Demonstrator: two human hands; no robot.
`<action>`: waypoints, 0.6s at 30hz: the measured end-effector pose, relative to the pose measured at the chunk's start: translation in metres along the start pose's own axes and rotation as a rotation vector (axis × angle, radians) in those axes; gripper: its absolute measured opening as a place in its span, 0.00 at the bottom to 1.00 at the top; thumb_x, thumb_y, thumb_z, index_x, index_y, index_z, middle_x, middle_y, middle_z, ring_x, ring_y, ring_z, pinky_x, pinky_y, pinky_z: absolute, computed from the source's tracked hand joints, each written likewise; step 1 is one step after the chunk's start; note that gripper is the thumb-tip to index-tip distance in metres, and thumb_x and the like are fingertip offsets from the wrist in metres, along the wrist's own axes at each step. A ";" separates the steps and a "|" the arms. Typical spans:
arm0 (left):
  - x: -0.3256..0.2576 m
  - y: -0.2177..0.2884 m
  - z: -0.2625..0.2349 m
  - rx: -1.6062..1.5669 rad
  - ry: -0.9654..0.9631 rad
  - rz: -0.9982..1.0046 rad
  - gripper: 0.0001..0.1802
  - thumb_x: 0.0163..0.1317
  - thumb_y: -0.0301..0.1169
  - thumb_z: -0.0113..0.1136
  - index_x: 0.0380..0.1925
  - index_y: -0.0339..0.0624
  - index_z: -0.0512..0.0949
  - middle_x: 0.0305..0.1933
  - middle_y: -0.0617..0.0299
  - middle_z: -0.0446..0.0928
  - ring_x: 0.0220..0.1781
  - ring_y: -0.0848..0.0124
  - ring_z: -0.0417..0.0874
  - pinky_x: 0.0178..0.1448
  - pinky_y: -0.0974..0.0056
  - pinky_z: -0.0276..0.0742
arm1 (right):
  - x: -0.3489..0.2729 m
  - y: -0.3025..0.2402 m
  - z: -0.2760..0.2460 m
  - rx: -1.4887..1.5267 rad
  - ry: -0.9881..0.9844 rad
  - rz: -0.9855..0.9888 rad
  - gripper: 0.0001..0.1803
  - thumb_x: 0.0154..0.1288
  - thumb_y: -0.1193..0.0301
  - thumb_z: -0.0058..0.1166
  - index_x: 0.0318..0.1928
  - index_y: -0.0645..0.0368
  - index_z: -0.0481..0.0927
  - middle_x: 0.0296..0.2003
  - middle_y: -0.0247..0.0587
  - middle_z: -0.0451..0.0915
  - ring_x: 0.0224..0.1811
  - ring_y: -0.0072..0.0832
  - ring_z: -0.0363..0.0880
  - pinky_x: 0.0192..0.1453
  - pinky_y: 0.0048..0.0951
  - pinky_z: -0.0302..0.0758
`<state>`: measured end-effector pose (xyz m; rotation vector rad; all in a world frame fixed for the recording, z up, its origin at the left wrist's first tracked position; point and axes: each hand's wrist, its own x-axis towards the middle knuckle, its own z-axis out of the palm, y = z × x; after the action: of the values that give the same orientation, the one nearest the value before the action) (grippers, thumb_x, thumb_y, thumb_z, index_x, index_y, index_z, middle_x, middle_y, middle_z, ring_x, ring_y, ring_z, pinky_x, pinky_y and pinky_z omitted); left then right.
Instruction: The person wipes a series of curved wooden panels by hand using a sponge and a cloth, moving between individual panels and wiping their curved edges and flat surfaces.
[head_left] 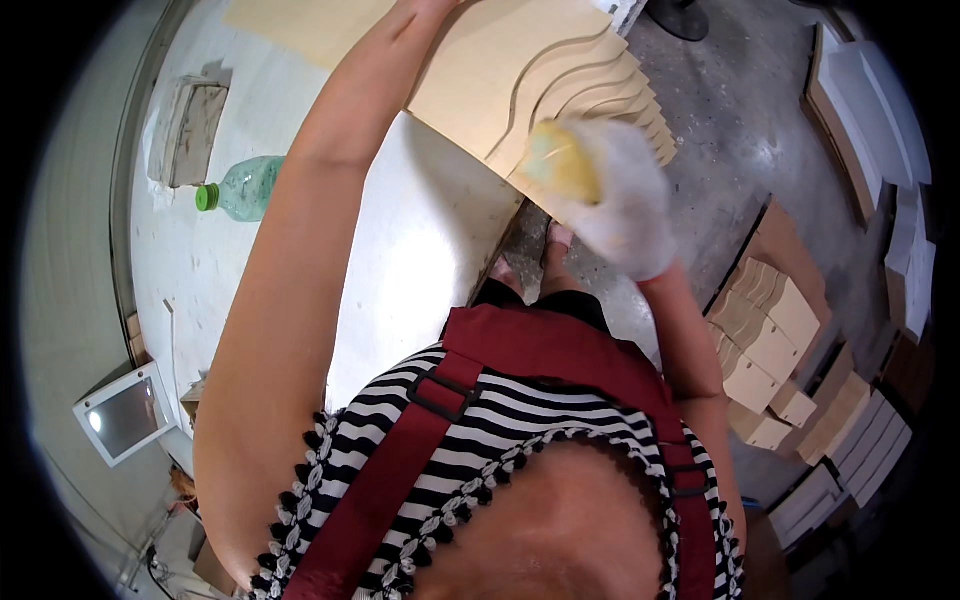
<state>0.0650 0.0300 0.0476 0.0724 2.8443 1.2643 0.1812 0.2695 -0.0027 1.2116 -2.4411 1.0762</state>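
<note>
By the wavy boards (pixel 485 70), a pad (pixel 566 165) is being gripped, it seems, in the blurred right hand (pixel 628 195); rubbing is likely being done. The left hand's fingers cannot be told, being hidden. Next, light strokes are likely being called for.

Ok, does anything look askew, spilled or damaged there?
Only the wavy-edged boards, partly hidden by the gloved right hand: they are fanned in steps, not flush, which looks askew but may be deliberate. No obvious spill or damage shows.
</note>
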 end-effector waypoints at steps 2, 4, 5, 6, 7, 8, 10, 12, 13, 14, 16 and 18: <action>0.066 -0.043 0.009 0.443 -0.159 -0.112 0.26 0.72 0.46 0.56 0.55 0.34 0.81 0.52 0.51 0.85 0.53 0.61 0.82 0.61 0.60 0.77 | -0.005 0.002 0.014 0.038 -0.004 0.019 0.34 0.45 0.74 0.72 0.57 0.56 0.80 0.48 0.43 0.79 0.52 0.44 0.76 0.58 0.39 0.76; 0.070 -0.085 0.023 -0.012 0.005 0.270 0.23 0.66 0.46 0.62 0.46 0.35 0.85 0.39 0.50 0.86 0.41 0.60 0.85 0.49 0.57 0.81 | -0.002 0.014 0.019 -0.017 0.056 -0.002 0.34 0.43 0.75 0.71 0.57 0.56 0.80 0.48 0.43 0.79 0.51 0.46 0.76 0.57 0.39 0.76; 0.073 -0.091 0.024 -0.013 0.002 0.272 0.23 0.66 0.46 0.62 0.46 0.35 0.85 0.39 0.50 0.86 0.41 0.60 0.85 0.49 0.57 0.81 | 0.001 0.021 0.019 -0.028 0.085 -0.022 0.33 0.43 0.75 0.71 0.56 0.55 0.80 0.47 0.42 0.79 0.50 0.45 0.77 0.56 0.40 0.77; 0.078 -0.080 0.032 0.065 0.024 0.306 0.22 0.65 0.46 0.62 0.43 0.36 0.86 0.36 0.49 0.86 0.39 0.60 0.85 0.47 0.57 0.81 | 0.004 0.033 0.018 -0.056 0.089 -0.004 0.33 0.43 0.75 0.71 0.56 0.55 0.80 0.47 0.42 0.79 0.50 0.45 0.77 0.56 0.40 0.77; 0.083 -0.069 0.040 0.143 0.049 0.340 0.21 0.65 0.46 0.63 0.39 0.37 0.88 0.34 0.49 0.86 0.37 0.61 0.86 0.46 0.57 0.81 | 0.007 0.045 0.016 -0.144 0.134 -0.002 0.32 0.43 0.75 0.71 0.55 0.55 0.81 0.47 0.41 0.79 0.50 0.44 0.77 0.55 0.39 0.77; 0.073 -0.065 0.026 0.166 0.060 0.323 0.21 0.65 0.46 0.63 0.39 0.37 0.88 0.34 0.49 0.86 0.37 0.61 0.86 0.46 0.57 0.81 | 0.016 0.046 0.020 -0.179 0.181 -0.035 0.31 0.44 0.75 0.71 0.54 0.55 0.81 0.46 0.41 0.79 0.49 0.43 0.77 0.54 0.39 0.77; 0.064 -0.052 0.019 0.282 -0.011 0.113 0.21 0.65 0.47 0.63 0.34 0.38 0.88 0.29 0.50 0.86 0.33 0.62 0.86 0.42 0.57 0.81 | 0.023 0.053 0.020 -0.205 0.194 -0.016 0.30 0.44 0.74 0.71 0.53 0.54 0.81 0.45 0.41 0.80 0.48 0.42 0.79 0.52 0.39 0.78; 0.060 -0.053 0.018 0.248 -0.009 0.121 0.21 0.65 0.47 0.63 0.33 0.38 0.89 0.29 0.51 0.86 0.34 0.62 0.86 0.43 0.57 0.81 | 0.024 0.065 0.015 -0.324 0.279 0.007 0.29 0.45 0.74 0.72 0.53 0.54 0.83 0.44 0.41 0.81 0.47 0.42 0.80 0.50 0.39 0.80; 0.058 -0.053 0.017 0.216 -0.005 0.125 0.21 0.65 0.47 0.63 0.33 0.38 0.89 0.29 0.52 0.86 0.34 0.62 0.86 0.43 0.57 0.81 | 0.024 0.072 0.013 -0.322 0.276 0.004 0.29 0.45 0.74 0.72 0.53 0.54 0.83 0.44 0.41 0.81 0.47 0.42 0.80 0.50 0.39 0.80; 0.058 -0.055 0.017 0.214 -0.004 0.123 0.21 0.65 0.47 0.63 0.33 0.38 0.89 0.29 0.52 0.86 0.34 0.62 0.86 0.43 0.57 0.81 | 0.022 0.081 0.009 -0.371 0.332 0.048 0.28 0.46 0.73 0.72 0.52 0.54 0.83 0.43 0.41 0.82 0.46 0.41 0.81 0.50 0.39 0.80; 0.062 -0.059 0.017 0.196 -0.025 0.115 0.21 0.65 0.48 0.62 0.35 0.38 0.89 0.30 0.51 0.86 0.34 0.62 0.86 0.44 0.57 0.81 | 0.016 0.107 -0.006 -0.421 0.384 0.091 0.26 0.47 0.72 0.73 0.51 0.53 0.84 0.43 0.40 0.83 0.46 0.40 0.81 0.50 0.38 0.81; 0.066 -0.061 0.023 0.263 0.095 0.264 0.21 0.65 0.47 0.63 0.36 0.38 0.89 0.32 0.51 0.86 0.35 0.62 0.86 0.45 0.58 0.81 | 0.011 0.134 -0.027 -0.548 0.296 0.354 0.26 0.47 0.70 0.74 0.51 0.52 0.84 0.43 0.41 0.83 0.47 0.39 0.82 0.53 0.38 0.83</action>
<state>-0.0022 0.0097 -0.0137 0.4159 3.1503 0.9376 0.0695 0.3346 -0.0480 0.4326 -2.5112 0.5337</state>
